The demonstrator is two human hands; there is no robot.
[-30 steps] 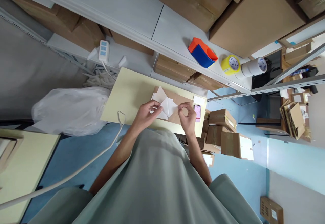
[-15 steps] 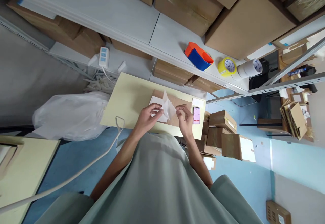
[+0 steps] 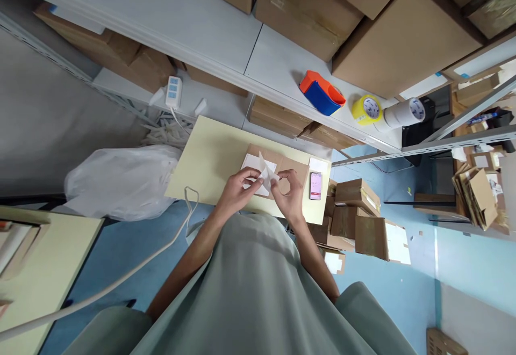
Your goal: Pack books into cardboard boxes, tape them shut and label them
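Observation:
Between my two hands is a folded piece of white paper (image 3: 267, 175), its pointed corner sticking up. My left hand (image 3: 241, 187) pinches its left side between thumb and fingers. On the other side my right hand (image 3: 291, 194) grips it with thumb and forefinger curled together. Below the paper lie a flat brown cardboard piece (image 3: 296, 168) and a white sheet (image 3: 250, 161), partly covered by my hands. A phone (image 3: 315, 186) with a lit pink screen rests just right of my right hand on the pale yellow table (image 3: 201, 151).
Above the table runs a grey shelf (image 3: 278, 59) with an orange and blue tape dispenser (image 3: 322, 94), a yellow tape roll (image 3: 366, 109) and white rolls (image 3: 405, 113). A power strip (image 3: 173, 92) is behind. Left is a plastic bag (image 3: 121, 183); right, cardboard boxes (image 3: 355, 199). A cable (image 3: 133, 274) crosses lower left.
My right hand has moved left, closer to my left hand, and its fingers have curled in. The paper's raised folds have narrowed. The whole view has shifted slightly.

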